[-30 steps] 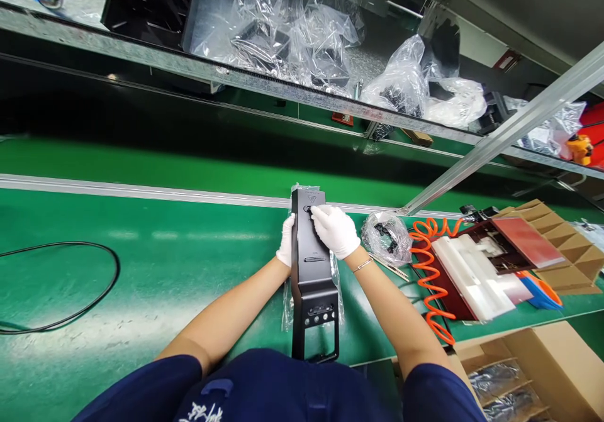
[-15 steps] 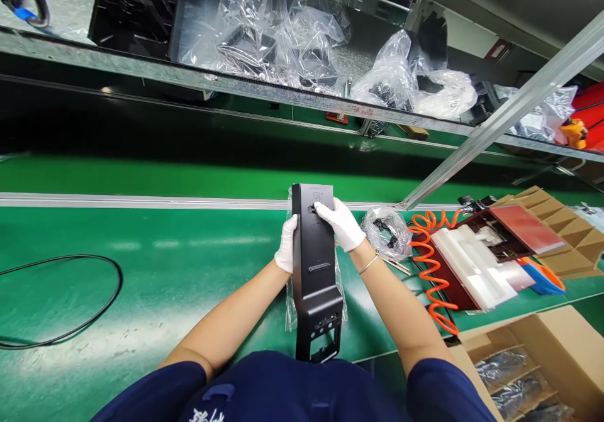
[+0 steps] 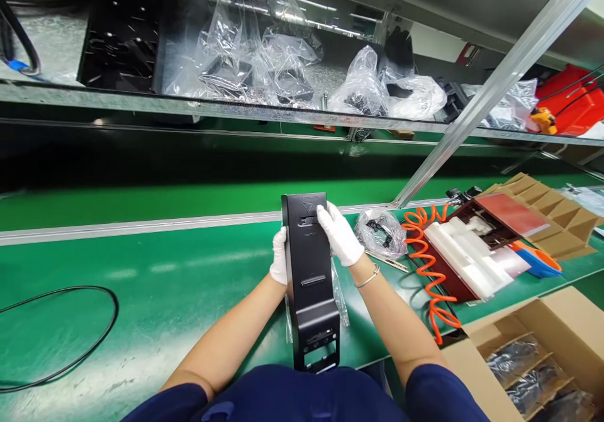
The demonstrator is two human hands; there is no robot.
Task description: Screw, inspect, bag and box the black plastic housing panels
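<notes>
A long black housing (image 3: 309,258) with a stepped lower end and a rectangular cut-out stands out in front of my body, over the green bench. My left hand (image 3: 279,257), in a white glove, grips its left edge. On the right edge, my gloved right hand (image 3: 340,236) is closed, its fingertips on the front face beside a slot near the top. A clear plastic bag (image 3: 340,297) shows behind the housing. The fingers behind the housing are hidden.
Right of my hands lie a bagged coil (image 3: 381,233), an orange spiral air hose (image 3: 427,258) and a white-and-red fixture (image 3: 472,252). A cardboard box (image 3: 557,321) with bagged parts stands lower right. A black cable (image 3: 111,321) loops at left. A shelf edge (image 3: 264,111) crosses above.
My right fingertips have shifted off the slot area toward the housing's upper right edge, leaving the slot in sight. The camera view has tilted slightly.
</notes>
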